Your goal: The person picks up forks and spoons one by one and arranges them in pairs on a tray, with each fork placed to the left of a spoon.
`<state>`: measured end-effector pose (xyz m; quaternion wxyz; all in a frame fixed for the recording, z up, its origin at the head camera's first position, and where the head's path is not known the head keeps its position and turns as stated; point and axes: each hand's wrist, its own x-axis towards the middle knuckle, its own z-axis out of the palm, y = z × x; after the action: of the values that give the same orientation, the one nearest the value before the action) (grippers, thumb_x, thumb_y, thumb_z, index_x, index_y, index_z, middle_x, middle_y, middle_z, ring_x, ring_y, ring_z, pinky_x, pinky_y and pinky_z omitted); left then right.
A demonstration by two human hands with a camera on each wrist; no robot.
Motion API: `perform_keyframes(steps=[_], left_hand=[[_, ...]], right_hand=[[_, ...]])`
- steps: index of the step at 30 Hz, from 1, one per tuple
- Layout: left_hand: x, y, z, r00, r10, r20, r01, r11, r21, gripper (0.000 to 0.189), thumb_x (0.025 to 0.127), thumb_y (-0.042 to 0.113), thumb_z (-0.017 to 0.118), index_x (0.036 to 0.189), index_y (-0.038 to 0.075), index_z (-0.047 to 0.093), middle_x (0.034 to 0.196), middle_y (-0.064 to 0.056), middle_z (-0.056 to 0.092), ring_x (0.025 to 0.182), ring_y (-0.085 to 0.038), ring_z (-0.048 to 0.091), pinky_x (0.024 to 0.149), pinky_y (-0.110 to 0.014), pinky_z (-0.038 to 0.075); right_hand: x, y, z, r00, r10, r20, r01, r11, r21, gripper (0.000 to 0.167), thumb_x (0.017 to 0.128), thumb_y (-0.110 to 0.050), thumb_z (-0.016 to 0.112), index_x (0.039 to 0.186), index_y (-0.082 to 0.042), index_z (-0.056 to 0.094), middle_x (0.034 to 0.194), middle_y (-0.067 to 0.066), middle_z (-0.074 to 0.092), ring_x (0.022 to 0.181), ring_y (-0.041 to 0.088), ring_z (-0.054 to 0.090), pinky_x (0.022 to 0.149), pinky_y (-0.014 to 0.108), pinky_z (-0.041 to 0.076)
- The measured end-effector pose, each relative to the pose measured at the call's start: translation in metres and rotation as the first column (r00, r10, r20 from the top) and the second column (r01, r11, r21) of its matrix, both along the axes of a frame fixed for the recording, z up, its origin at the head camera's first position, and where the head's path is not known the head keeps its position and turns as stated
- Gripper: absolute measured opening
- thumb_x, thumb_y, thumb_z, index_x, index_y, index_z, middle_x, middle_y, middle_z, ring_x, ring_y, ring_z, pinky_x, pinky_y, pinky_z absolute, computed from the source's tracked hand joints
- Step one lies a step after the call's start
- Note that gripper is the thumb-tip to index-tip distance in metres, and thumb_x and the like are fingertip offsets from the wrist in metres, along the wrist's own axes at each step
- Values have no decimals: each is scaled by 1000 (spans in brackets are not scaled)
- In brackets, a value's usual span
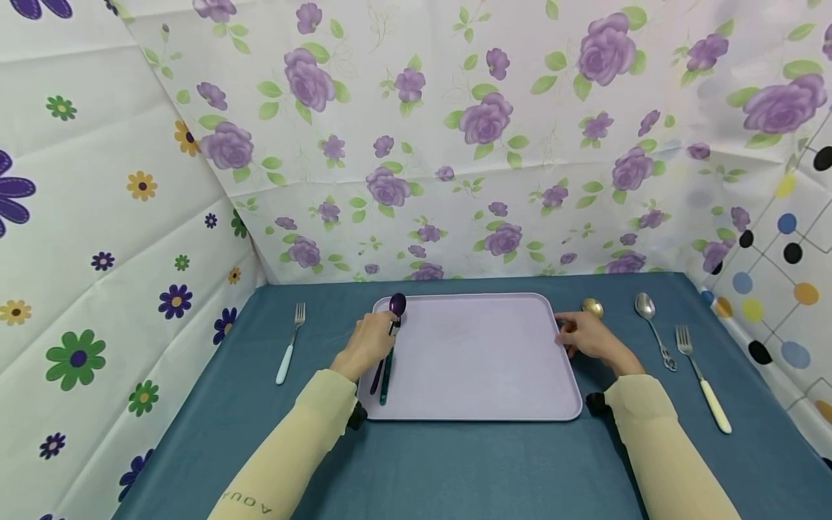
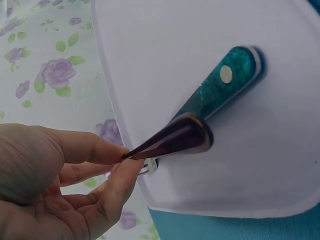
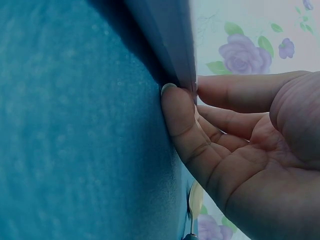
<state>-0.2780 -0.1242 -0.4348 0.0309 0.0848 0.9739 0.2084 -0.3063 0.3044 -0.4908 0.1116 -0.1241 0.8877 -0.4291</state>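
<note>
Left hand (image 1: 372, 343): fingers pinch purple spoon (image 1: 398, 303); best lowered gently beside green handle (image 1: 386, 379).
Right hand (image 1: 590, 337): fingers pinch right rim of tray (image 1: 481, 354); keep steady.

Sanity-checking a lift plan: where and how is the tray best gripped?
Probably grip the tray by the raised rims of its two short sides, one hand from each side. It is wide and flat, so opposite holds should keep it level. The right hand pinches the right rim; the left hand pinches the purple spoon.
</note>
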Motion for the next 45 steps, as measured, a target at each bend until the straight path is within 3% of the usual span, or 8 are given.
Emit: perform_keyframes(steps=[4,10,18,23,26,31,37,45], left_hand=[[-1,2,-2,1000,0,3,0,1000,-1,42,97,-4,60,139,-3,62,59,-9,54,44,-12,29,43,-25,28],[2,8,0,1000,0,-29,1,1000,8,42,94,-6,59,135,-3,66,105,-21,73,63,-21,53,55,-32,44],[1,19,-9,1000,13,-19,-12,999,47,41,95,-5,63,136,-3,65,83,-22,70,56,-15,39,55,-29,39],[0,24,-14,998,-11,-64,13,999,33,40,91,-7,64,131,-4,68,105,-20,75,70,-22,61,65,-33,52],[0,25,-16,998,-2,-70,4,1000,29,39,92,-6,65,130,-3,69,112,-19,74,70,-23,62,64,-35,53],[0,27,-17,998,9,-56,-8,1000,19,39,91,-4,66,130,-2,70,100,-19,75,74,-26,65,64,-37,55],[1,28,-18,999,20,-46,-20,1000,11,40,89,-4,66,129,-2,70,124,-23,70,96,-35,71,73,-43,59],[4,29,-22,1000,19,-21,-19,1000,22,39,93,-6,62,131,-4,68,126,-23,70,95,-32,70,72,-41,59]], right_hand=[[0,0,0,1000,0,-2,0,1000,-4,56,96,6,62,145,24,40,84,15,64,66,23,65,59,34,60],[0,0,0,1000,1,-7,-1,1000,-6,56,96,6,62,144,25,40,84,15,64,65,23,65,58,35,60],[-1,0,-1,1000,-6,3,6,1000,-10,56,96,6,62,144,24,40,83,14,64,64,22,65,58,34,59],[-1,1,-2,1000,-9,3,9,1000,-10,56,96,6,62,144,24,41,83,14,64,64,22,64,58,33,59],[0,0,-2,1000,-8,1,8,1000,-8,57,96,6,62,144,24,40,83,15,64,64,22,64,58,33,59],[0,-1,0,1000,-10,2,10,1000,-4,57,96,5,63,145,23,41,84,15,64,65,22,65,59,34,60],[0,-1,0,1000,-10,-1,10,1000,0,57,96,5,63,145,23,41,84,14,64,65,23,65,59,34,59],[0,0,0,1000,-4,5,4,1000,-5,56,97,5,63,145,23,40,84,14,65,65,23,65,59,34,60]])
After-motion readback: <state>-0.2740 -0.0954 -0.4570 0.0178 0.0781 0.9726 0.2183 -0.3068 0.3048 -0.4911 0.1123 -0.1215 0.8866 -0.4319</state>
